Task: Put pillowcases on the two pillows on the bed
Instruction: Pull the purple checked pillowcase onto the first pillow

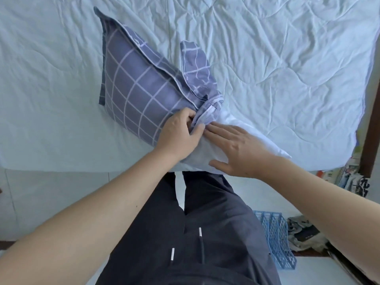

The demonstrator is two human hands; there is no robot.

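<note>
A white pillow lies near the front edge of the bed, its far part inside a grey-blue checked pillowcase. The pillowcase's open end is bunched around the pillow's middle. My left hand grips the bunched edge of the pillowcase. Beside it, my right hand rests flat with straight fingers on the bare white part of the pillow. Only one pillow is in view.
The bed is covered by a wrinkled pale quilted sheet. A blue plastic rack stands on the floor at the right, next to piled papers. A dark wooden post rises at the bed's right edge.
</note>
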